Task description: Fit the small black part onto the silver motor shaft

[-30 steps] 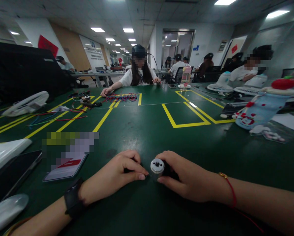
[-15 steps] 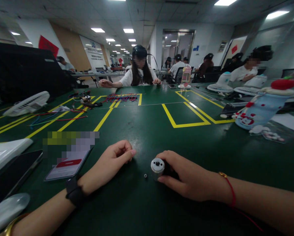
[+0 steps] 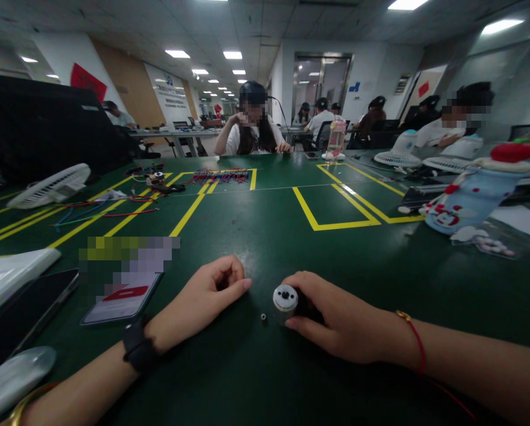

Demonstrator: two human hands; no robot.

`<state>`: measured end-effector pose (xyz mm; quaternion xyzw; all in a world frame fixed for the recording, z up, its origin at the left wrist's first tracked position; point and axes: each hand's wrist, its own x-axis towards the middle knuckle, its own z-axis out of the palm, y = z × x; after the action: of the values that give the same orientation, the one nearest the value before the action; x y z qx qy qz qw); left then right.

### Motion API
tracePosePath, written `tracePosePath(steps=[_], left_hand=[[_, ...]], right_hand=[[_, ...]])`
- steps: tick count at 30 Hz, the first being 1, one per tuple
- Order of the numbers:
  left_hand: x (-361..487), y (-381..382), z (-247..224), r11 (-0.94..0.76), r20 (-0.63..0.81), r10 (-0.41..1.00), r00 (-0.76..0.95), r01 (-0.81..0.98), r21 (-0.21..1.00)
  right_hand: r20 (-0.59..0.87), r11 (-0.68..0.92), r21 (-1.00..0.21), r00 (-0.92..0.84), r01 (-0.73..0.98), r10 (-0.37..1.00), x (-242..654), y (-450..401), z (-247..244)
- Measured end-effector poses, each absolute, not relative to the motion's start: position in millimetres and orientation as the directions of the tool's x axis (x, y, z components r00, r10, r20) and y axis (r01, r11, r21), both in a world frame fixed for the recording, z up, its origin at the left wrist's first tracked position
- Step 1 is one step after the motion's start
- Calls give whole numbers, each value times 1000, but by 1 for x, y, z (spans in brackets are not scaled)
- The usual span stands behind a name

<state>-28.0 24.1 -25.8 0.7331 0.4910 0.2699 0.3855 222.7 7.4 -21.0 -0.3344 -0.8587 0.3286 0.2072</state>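
My right hand [image 3: 336, 319] is closed around a small silver motor [image 3: 285, 299], thumb on the near side and fingers behind it. The motor stands upright on the green table [image 3: 247, 378], its round end face with dark holes turned upward. Just left of it lies a tiny metal ring-shaped piece [image 3: 263, 318], touched by neither hand. My left hand [image 3: 214, 287] rests on the table left of that piece. Its fingers are loosely curled in, the thumb points toward the motor, and nothing shows in its grasp.
A phone [image 3: 123, 296], a dark tablet-like slab [image 3: 25, 313] and a computer mouse [image 3: 19, 378] lie at left. Loose wires [image 3: 114, 207] lie beyond. At right stands a blue cup [image 3: 467, 198] by a small plastic bag [image 3: 491, 242]. A co-worker [image 3: 254, 124] sits opposite.
My left hand has shifted slightly to the right, toward the tiny metal piece. My right hand stays on the motor. The co-worker opposite has raised an arm toward the head.
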Motion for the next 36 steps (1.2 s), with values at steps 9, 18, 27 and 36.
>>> tracePosePath(steps=[9, 18, 27, 36], left_hand=[[-27, 23, -26, -267, 29, 915, 402, 551, 791], [-25, 22, -24, -310, 18, 885, 466, 560, 768], [-25, 21, -23, -465, 79, 817, 571, 573, 675], [-22, 16, -19, -558, 64, 729, 682, 537, 633]], right_hand=[[138, 558, -704, -685, 441, 715, 223, 7, -21], [143, 560, -705, -686, 435, 713, 222, 7, -23], [138, 567, -698, -694, 438, 706, 222, 8, -21], [138, 574, -682, -692, 453, 709, 222, 8, -22]])
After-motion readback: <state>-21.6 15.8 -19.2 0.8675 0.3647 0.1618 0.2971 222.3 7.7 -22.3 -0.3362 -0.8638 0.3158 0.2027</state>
